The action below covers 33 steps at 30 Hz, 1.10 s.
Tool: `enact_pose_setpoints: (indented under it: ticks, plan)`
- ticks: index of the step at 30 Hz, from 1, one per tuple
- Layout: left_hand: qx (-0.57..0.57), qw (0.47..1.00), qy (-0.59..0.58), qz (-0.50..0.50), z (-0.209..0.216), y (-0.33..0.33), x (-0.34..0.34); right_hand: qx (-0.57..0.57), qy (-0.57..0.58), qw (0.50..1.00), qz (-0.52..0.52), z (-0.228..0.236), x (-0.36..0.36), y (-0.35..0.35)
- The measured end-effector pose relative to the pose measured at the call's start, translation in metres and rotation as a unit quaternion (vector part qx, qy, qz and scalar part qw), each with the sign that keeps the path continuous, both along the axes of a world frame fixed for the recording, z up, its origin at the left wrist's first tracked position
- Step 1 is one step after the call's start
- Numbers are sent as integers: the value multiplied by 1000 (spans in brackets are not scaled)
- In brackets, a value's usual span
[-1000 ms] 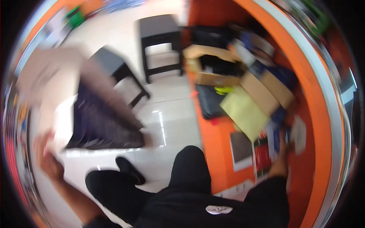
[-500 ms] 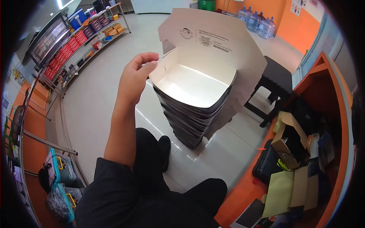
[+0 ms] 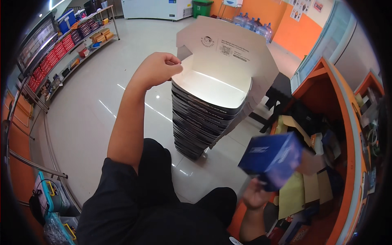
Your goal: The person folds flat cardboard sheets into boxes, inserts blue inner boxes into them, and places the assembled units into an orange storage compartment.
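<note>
A tall stack of nested paper food boxes (image 3: 195, 122), dark outside and white inside, stands in front of me. The top one's wide flap (image 3: 261, 45) is raised at the back, with small dark print on it. My left hand (image 3: 161, 68) pinches the left rim of the top box between thumb and fingers. At the lower right, my right hand (image 3: 255, 195) holds up a dark blue cardboard box (image 3: 269, 157) by its underside. That box is slightly blurred and tilted, and covers part of the opened cartons behind it.
An orange cabinet (image 3: 324, 77) on the right holds opened cartons, a yellow envelope (image 3: 292, 196) and other clutter. A black stool (image 3: 279, 92) stands behind the stack. Metal shelving (image 3: 77, 47) lines the far left; water bottles (image 3: 253, 25) and a white freezer (image 3: 155, 9) are at the back.
My right hand has come into view at the lower right, holding the blue box. The view has turned somewhat to the right. My left hand stays on the top food box's rim.
</note>
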<state>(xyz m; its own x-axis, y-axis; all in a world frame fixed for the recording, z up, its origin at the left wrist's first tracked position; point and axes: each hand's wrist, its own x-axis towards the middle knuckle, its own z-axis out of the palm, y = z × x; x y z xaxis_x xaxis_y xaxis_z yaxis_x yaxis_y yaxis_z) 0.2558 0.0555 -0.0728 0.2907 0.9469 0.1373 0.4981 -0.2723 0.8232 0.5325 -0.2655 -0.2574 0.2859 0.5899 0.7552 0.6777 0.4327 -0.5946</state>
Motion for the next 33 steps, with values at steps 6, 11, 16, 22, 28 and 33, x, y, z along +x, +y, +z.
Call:
enact_pose_setpoints:
  ticks: [6, 11, 16, 22, 28, 33]
  plan:
    - [39, 996, 82, -10, 10, -3, -9, 182, 41, 978, 97, 163, -16, 70]
    - [37, 994, 98, -17, 18, -10, -10, 94, 8, 949, 301, 259, -54, 117]
    - [-1, 996, 61, -72, 23, -8, -17, -129, -206, 950, 194, 264, -77, 155]
    - [-32, 995, 38, -88, 23, -6, -21, -191, -378, 899, 108, 262, -91, 173]
    - [-39, 996, 24, -77, 22, -1, -20, -289, -488, 818, 95, 274, -111, 186]
    - [-44, 995, -27, -89, 12, 6, -24, -283, -544, 788, 63, 272, -119, 189]
